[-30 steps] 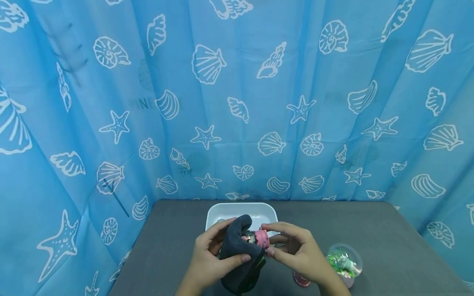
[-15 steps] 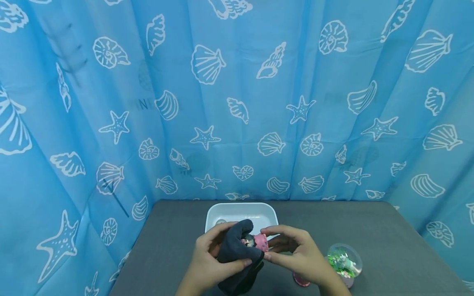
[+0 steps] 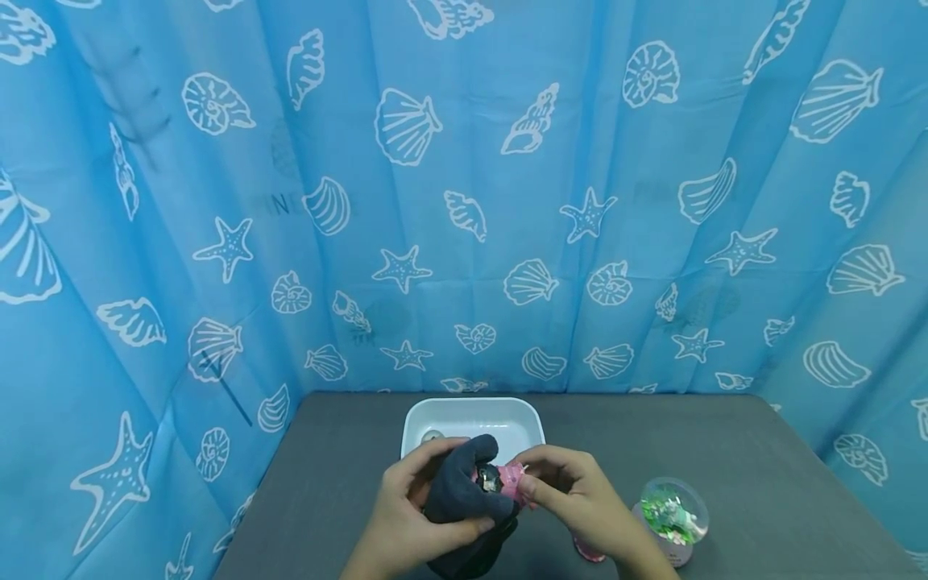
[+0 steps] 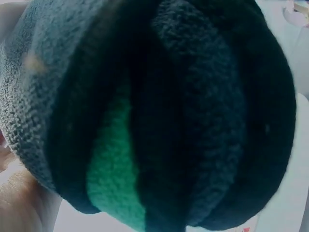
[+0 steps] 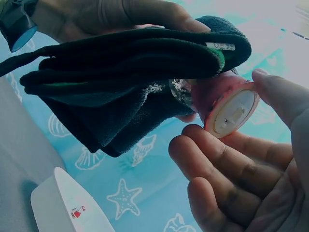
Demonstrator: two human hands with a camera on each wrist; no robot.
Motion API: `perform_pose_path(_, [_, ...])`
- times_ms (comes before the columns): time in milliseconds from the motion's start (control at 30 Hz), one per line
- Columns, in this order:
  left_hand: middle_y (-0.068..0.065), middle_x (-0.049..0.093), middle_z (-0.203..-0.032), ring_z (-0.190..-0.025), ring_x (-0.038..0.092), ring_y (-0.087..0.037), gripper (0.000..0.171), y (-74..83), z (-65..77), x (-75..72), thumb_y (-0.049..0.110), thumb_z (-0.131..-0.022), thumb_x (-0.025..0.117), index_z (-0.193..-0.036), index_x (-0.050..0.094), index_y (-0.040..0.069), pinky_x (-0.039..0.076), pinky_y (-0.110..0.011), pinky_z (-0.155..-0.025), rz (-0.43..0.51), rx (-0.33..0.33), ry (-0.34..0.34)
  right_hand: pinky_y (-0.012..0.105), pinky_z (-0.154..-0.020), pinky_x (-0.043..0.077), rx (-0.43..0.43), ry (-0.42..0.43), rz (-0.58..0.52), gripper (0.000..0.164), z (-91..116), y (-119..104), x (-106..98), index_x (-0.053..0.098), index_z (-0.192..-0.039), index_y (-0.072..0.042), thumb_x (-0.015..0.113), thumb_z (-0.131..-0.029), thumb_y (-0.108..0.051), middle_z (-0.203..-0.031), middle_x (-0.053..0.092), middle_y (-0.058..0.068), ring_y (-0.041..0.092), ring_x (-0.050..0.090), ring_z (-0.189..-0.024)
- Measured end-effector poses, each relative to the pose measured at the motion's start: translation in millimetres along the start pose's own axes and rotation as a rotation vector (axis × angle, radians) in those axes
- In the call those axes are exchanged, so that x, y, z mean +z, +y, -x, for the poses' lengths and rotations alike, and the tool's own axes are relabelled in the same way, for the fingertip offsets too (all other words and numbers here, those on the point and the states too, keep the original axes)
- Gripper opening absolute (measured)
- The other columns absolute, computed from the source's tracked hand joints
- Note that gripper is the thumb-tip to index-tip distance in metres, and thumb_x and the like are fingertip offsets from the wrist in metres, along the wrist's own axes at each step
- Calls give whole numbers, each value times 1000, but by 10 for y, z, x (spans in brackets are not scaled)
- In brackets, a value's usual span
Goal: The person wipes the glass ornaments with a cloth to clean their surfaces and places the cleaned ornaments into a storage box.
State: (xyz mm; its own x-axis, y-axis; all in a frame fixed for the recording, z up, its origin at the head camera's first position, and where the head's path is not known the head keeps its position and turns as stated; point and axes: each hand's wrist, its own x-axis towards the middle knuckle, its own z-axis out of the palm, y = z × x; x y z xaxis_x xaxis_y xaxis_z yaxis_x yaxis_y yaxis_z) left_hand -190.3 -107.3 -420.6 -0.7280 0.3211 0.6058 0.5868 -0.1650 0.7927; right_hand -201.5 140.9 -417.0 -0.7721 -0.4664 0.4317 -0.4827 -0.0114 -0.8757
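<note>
My left hand [image 3: 413,511] grips a dark grey cloth [image 3: 457,491] wrapped around the clear dome of a small snow globe [image 3: 511,481]. Its pink base sticks out to the right, and the globe lies tilted on its side in the air. The fingers of my right hand [image 3: 580,495] pinch this base. From the right wrist, the base's pale underside [image 5: 235,114] shows, with the thumb at its rim and the fingers beneath. Folds of the cloth [image 4: 212,111] fill the left wrist view, with a green patch inside. Most of the dome is hidden.
A white basin [image 3: 500,409] stands behind my hands, with a small round pale object [image 3: 431,436] inside. At right sits another snow globe [image 3: 674,515] with green glitter. A pink base [image 3: 587,551] is partly hidden under my right forearm. A blue shell-print curtain [image 3: 464,242] hangs behind.
The cloth and snow globe have sunk slightly towards me. My right fingers have shifted left and closed more tightly around the pink base, which has turned a little.
</note>
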Motion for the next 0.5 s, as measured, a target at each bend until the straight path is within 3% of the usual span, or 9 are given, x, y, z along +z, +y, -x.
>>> perform_pose_path(233, [-14,63,-122,-103,67,-27,71,-29,3,11,0,-72,85,-135,52,5,59,-38,-89,-45,28,17,33,-61,58,70,-25,-50,21,-22,-24,16,59,-119,-2,48,-101,-1,-92,66,1,17,62,-68])
perform_pose_path(367, [-12,64,-121,-101,69,-26,69,-37,1,11,3,-72,86,-133,54,7,59,-37,-87,-84,29,46,35,-63,59,51,-47,-70,26,-30,-26,24,54,-126,1,47,-101,0,-102,65,5,21,63,-74])
perform_pose_path(500, [-9,65,-121,-101,70,-25,67,-26,3,11,8,-73,86,-132,55,10,59,-35,-88,-86,-22,71,36,-67,60,28,-37,-32,31,-21,-31,19,54,-130,-2,50,-100,1,-107,66,10,17,65,-81])
